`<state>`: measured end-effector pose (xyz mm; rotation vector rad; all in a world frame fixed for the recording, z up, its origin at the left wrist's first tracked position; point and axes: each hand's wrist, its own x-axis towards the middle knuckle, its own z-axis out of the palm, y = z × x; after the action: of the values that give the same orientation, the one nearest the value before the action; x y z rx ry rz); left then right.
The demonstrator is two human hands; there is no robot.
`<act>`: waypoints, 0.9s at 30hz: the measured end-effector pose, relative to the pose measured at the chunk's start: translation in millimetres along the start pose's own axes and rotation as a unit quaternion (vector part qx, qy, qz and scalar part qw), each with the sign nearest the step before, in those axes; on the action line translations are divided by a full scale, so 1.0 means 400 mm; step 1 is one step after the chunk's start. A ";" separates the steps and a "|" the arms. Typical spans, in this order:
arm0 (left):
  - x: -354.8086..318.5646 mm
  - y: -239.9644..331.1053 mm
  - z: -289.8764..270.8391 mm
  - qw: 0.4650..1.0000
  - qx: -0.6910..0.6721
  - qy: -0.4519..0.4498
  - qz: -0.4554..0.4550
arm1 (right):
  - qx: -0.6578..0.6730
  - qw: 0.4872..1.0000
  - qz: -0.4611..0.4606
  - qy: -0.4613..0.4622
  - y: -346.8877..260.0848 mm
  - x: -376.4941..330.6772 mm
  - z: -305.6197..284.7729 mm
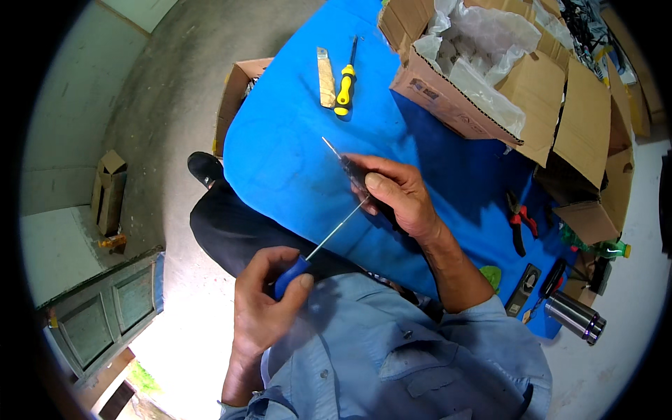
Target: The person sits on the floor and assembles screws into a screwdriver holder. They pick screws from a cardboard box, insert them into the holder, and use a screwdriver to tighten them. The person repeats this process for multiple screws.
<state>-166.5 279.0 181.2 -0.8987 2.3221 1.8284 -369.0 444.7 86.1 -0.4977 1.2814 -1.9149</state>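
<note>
My left hand point(269, 297) is wrapped round the blue handle of a screwdriver point(292, 274). Its long thin metal shaft slants up and to the right, and the tip meets a dark slim tool-like piece point(355, 175) held in my right hand point(400, 192). That piece has a dark body and a thin metal point sticking out at its upper left end; its exact kind is unclear, and its lower part is hidden by my fingers. My right thumb and fingers pinch it above the blue cloth point(280, 154).
A yellow-and-black screwdriver point(346, 87) lies beside a tape-wrapped blade tool point(326, 78). Upper right stands an open cardboard box point(455, 105) with plastic lining. Red-and-black pliers point(519, 220), a dark flat rectangular piece point(523, 289) and a steel flask point(575, 317) are at the right.
</note>
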 end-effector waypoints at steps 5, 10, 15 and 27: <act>0.005 -0.019 0.000 0.998 0.033 0.018 0.042 | 0.018 1.000 0.020 0.016 -0.002 -0.001 0.001; -0.002 -0.021 0.011 0.997 0.039 0.049 0.046 | 0.010 1.000 0.019 0.012 -0.005 0.001 0.004; -0.008 -0.026 0.010 0.989 0.105 0.058 0.092 | 0.013 1.000 0.017 0.012 -0.001 0.000 0.002; -0.013 -0.031 0.014 0.979 0.147 0.058 0.132 | 0.009 1.000 0.001 0.015 0.008 0.001 0.000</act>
<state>-158.1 284.7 170.8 -0.7028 2.8053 1.4789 -367.9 443.6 83.2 -0.4600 1.2815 -1.9384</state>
